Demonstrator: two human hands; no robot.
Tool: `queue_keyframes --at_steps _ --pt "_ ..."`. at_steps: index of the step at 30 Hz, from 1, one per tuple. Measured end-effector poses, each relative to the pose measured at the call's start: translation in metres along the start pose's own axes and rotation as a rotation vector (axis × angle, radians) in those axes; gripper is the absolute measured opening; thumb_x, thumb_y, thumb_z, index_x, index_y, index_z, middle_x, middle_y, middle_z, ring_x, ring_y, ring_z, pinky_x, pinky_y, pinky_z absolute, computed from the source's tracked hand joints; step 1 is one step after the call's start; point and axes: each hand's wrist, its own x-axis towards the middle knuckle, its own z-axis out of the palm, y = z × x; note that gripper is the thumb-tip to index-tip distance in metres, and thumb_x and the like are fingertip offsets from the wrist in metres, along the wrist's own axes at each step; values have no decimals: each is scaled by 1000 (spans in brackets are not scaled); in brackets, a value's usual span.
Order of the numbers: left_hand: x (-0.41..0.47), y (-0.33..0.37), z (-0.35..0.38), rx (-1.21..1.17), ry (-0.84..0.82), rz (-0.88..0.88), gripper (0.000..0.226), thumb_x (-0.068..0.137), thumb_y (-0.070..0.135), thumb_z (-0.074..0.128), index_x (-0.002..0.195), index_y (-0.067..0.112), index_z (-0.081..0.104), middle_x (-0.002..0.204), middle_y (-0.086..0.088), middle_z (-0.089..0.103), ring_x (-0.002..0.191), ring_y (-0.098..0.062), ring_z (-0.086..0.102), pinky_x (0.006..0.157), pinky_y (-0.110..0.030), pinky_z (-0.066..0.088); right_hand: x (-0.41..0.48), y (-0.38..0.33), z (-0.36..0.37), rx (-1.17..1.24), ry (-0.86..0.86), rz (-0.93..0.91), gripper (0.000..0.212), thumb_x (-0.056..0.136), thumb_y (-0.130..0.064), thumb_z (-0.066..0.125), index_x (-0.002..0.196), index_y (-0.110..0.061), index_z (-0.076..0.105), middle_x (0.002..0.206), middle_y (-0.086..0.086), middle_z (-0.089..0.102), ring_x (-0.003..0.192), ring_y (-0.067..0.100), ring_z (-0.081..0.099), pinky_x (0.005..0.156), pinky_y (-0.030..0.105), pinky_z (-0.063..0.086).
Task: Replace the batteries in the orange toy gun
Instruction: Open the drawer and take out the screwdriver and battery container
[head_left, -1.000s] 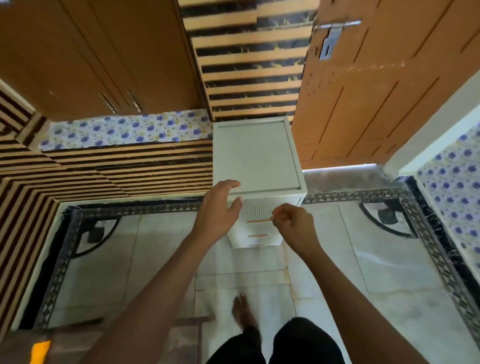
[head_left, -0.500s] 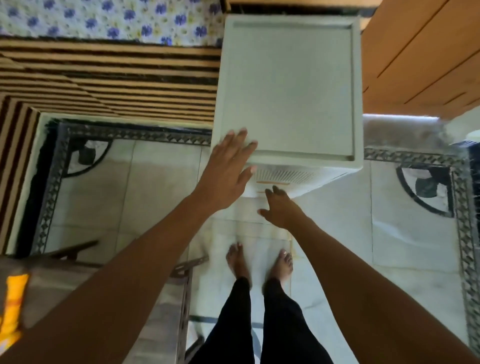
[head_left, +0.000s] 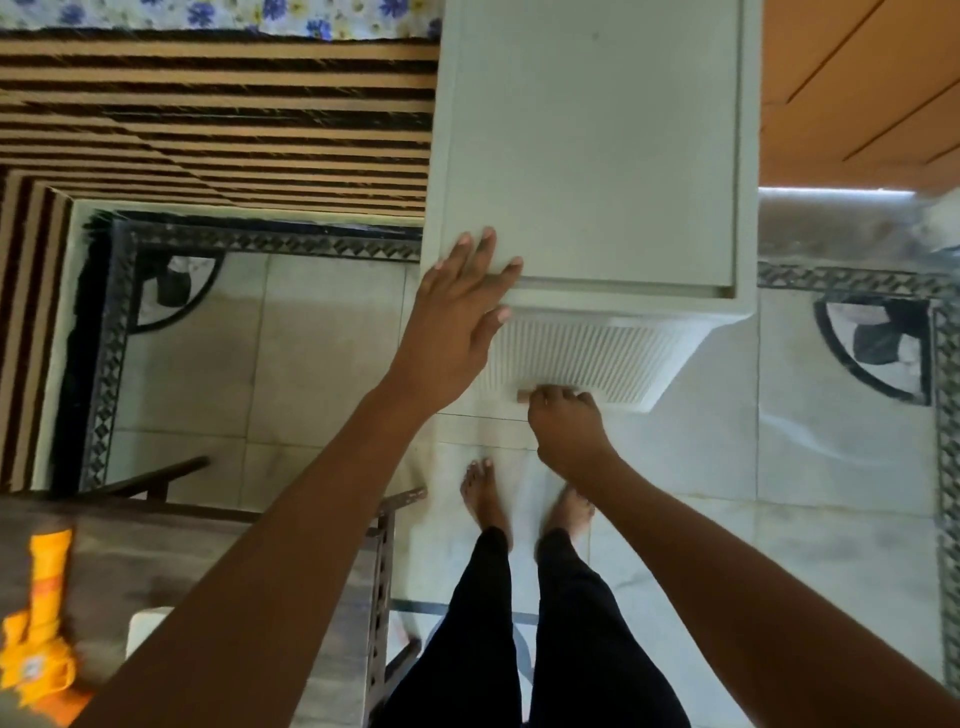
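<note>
White cabinet (head_left: 592, 156) stands ahead on the floor. On its top's near-left corner the left hand (head_left: 457, 322) lies flat, fingers spread. Just nearer, the right hand (head_left: 566, 431) curls its fingers round the tan handle (head_left: 522, 396) of the top drawer (head_left: 597, 358). At near left the orange gun (head_left: 39, 623) lies on a table (head_left: 156, 561), well apart from both hands.

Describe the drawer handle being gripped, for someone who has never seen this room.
Start at the white drawer unit standing on the tiled floor. On its ribbed drawer front, the handle is the small tan bar gripped by the right hand, the only non-white piece.
</note>
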Motion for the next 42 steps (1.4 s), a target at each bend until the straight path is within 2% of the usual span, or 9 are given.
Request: queue_keyframes --at_steps 4,7,10,13,19,30,36,39,42 --pt "-1 7 -6 36 -50 -10 58 107 35 50 162 23 33 174 -7 12 161 -26 3 127 -46 6 -55 -13 -4 49 11 -13 35 59 -8 85 91 -8 71 94 11 69 88 33 69 76 42 59" --pt "-2 12 -10 20 -73 -14 61 106 36 54 162 23 33 174 -7 10 161 -27 3 127 -45 5 -95 -19 -16 123 299 -79 13 61 -14 65 72 -7 68 79 13 65 72 35 67 61 41 58" --pt "-3 14 -12 -19 -79 -43 62 105 36 56 161 22 34 173 -8 9 161 -26 2 127 -45 4 -121 -26 -34 213 578 -99 46 74 -11 22 66 -4 67 72 15 64 65 35 66 59 43 56" --pt "-3 19 -14 -63 -103 -80 63 105 37 56 162 23 32 174 -8 6 161 -22 -2 126 -40 -1 -131 -22 -36 189 745 -50 68 94 -9 4 68 -6 68 73 13 64 67 33 65 65 45 54" --pt "-5 22 -13 -91 -106 -110 63 105 35 57 162 23 32 173 -9 6 161 -22 -3 127 -39 -2 -96 7 -30 13 851 107 22 74 1 71 87 -16 69 91 5 65 84 32 63 83 47 41" --pt "-18 26 -12 -150 -30 -135 56 103 25 61 156 18 44 171 -6 22 160 -23 13 130 -44 11 -25 27 -84 106 976 238 27 68 -8 81 88 -11 63 93 11 59 92 30 47 84 44 31" --pt "-87 42 21 -189 182 -150 43 102 7 58 145 9 56 151 -6 56 141 -20 50 119 -36 41 -60 10 -24 430 717 90 22 82 -15 82 98 -7 69 96 13 64 87 36 61 73 42 49" --pt "-117 36 57 -238 59 -226 42 102 9 59 144 12 57 147 -4 59 136 -20 55 113 -45 47 -54 24 5 763 392 272 39 90 -22 78 123 -7 64 111 15 65 100 33 67 85 43 57" --pt "-107 15 86 -218 -37 -299 46 102 11 60 147 12 53 152 -4 54 141 -20 50 116 -46 45 -28 43 10 947 330 472 43 93 -30 77 126 -5 66 113 12 71 101 25 71 85 21 47"
